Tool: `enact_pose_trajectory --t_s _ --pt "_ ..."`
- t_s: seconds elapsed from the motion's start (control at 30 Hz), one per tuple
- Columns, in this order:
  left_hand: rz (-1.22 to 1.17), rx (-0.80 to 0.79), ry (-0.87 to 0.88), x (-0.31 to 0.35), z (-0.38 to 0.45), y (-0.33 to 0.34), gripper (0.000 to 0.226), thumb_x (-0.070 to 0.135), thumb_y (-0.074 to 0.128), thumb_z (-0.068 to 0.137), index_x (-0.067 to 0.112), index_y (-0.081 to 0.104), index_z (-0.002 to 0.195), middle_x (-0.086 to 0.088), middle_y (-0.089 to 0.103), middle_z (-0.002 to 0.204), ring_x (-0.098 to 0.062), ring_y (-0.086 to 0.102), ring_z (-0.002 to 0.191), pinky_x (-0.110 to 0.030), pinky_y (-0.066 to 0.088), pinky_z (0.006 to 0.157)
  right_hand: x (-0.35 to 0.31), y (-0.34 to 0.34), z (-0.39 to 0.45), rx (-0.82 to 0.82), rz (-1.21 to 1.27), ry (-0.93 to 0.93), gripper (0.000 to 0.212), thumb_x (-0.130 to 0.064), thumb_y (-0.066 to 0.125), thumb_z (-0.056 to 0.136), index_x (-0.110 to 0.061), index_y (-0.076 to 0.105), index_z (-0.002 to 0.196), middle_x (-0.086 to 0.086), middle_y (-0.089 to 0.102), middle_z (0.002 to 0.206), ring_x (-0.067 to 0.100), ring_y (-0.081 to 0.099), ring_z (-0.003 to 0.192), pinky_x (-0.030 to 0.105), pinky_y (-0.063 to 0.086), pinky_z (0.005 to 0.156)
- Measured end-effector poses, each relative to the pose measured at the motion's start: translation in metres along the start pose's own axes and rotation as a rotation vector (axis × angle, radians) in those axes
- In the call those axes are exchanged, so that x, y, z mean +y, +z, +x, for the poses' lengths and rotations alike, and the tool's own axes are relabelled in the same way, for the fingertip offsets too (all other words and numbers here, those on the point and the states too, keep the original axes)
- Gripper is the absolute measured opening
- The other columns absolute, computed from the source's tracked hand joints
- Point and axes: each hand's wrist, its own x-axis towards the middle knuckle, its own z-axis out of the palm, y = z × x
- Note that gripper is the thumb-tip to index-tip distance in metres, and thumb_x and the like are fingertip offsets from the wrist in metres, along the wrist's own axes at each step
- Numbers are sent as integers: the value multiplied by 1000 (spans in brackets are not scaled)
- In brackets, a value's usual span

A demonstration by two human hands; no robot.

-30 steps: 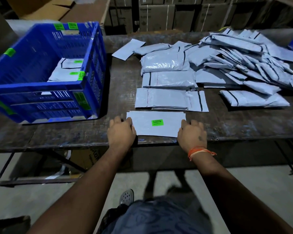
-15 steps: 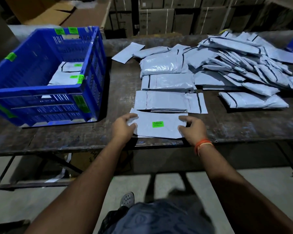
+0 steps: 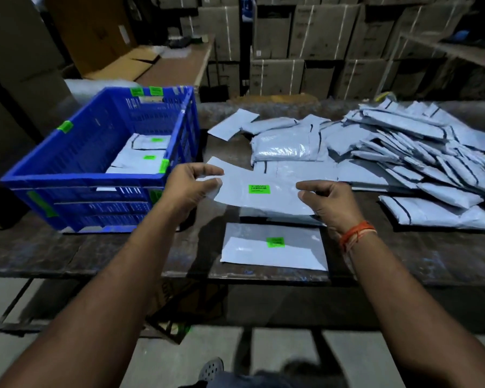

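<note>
**Poly mailer (image 3: 266, 201) pinched at both ends, lifted off the table (image 3: 67, 253)**

The left hand (image 3: 192, 186) pinches the left end of the grey mailer between thumb and curled fingers, and the right hand (image 3: 331, 200) pinches the right end in the same way. One second ago the mailer lay at the near table edge under both hands. Now it hangs in the air above the table, just right of the blue plastic crate (image 3: 95, 169). I judge it goes into this crate next, where labelled mailers (image 3: 140, 163) already lie. The crate's near wall stands in the way, so the mailer must pass over it. At the right spreads the pile of unlabelled mailers (image 3: 403, 152). A second labelled mailer (image 3: 273, 252) lies below the hands. The held mailer carries a green sticker (image 3: 259, 189).
</note>
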Motion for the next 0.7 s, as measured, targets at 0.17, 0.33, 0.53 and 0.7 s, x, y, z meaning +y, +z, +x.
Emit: enact_pose_trajectory --t_s 0.17,0.33,0.53,0.7 --pt "1 60 51 49 10 -64 15 6 75 87 9 77 101 -6 75 87 -5 69 72 -18 54 67 -58 37 27 -79 -15 -94 13 -7 71 87 -15 77 96 -15 55 48 4 43 46 20 42 49" --pt "75 125 40 56 27 -145 11 3 74 87 7 77 97 -8 72 83 -17 64 77 -32 51 69 -110 101 49 -146 -131 -268 12 -11 73 84 -16 79 93 -14 61 52 11 52 47 24 45 55" --pt "359 138 -1 29 66 -255 11 1 77 83 11 79 88 5 68 60 -2 58 56 -18 47 59 -166 225 71 -240 -414 -375 14 -13 73 78 -20 80 88 -3 73 70 9 65 65 22 51 69" --pt "702 -62 -13 -7 108 -326 14 7 80 78 21 80 82 14 66 59 1 58 62 -17 44 63 -177 318 81 -311 -681 -340 16 -9 70 76 -20 80 81 -6 74 70 0 66 66 13 44 61"
